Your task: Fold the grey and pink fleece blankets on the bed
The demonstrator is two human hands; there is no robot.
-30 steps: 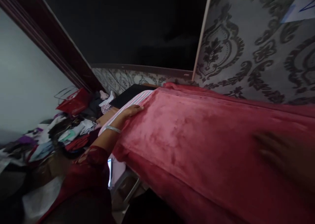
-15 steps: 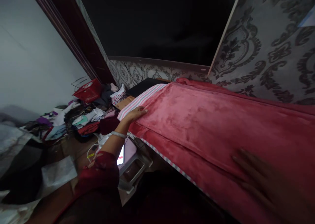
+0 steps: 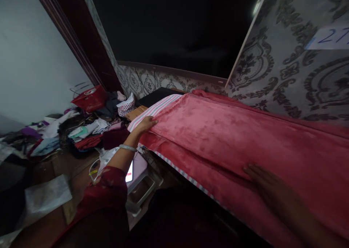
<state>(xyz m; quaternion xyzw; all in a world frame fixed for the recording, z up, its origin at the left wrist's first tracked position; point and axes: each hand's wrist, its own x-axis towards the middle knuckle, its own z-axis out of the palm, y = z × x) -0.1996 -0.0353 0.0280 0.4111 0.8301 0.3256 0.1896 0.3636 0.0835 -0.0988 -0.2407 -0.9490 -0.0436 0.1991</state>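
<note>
A red plush blanket with a striped underside lies spread over a raised surface in front of me. At its left end, my left hand has its fingers bunched on the plush edge, beside the striped strip, and appears to grip it. The fingertips are partly hidden. My right hand rests flat on the plush near the front, fingers stretched out. A long crease runs along the blanket between the two hands.
A dark screen hangs on the patterned wall behind. Left are piled clothes, a red bag and a plastic sheet on the floor. Below my left arm, a phone lies on a pale stool.
The view has turned slightly right, showing more of a numbered paper on the wall. My right hand has slid left along the plush; my left hand stays at the blanket's left edge.
</note>
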